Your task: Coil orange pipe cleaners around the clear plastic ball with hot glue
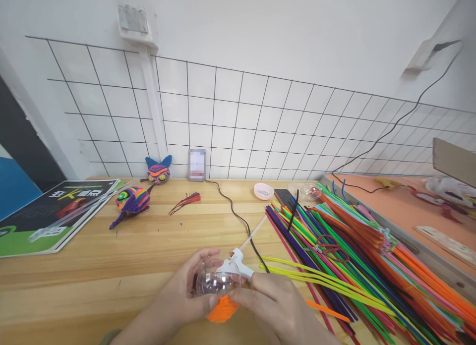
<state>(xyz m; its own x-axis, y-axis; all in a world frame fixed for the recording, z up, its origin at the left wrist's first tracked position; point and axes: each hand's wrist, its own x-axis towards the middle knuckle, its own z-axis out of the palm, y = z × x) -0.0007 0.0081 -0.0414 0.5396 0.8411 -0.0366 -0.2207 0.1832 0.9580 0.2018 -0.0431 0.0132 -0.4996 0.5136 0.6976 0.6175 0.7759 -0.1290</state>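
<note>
A clear plastic ball (219,280) has orange pipe cleaner (223,309) wound over its lower part. Wrapped round the ball's left side, my left hand (191,285) grips it with the thumb at the edge of the orange. My right hand (273,300) is closed on a white glue gun (238,265), with a glue stick (253,234) poking out of its back. The right thumb or a finger also touches the orange part. The glue gun's tip is hidden behind or near the ball.
Many coloured pipe cleaners (334,246) spread across the right, with red-handled scissors (332,248) on them. Two yarn-like animal heads (133,201) sit at the back left near a magazine (63,216). A black cord (238,215) crosses the table; a pink bowl (264,191) stands behind.
</note>
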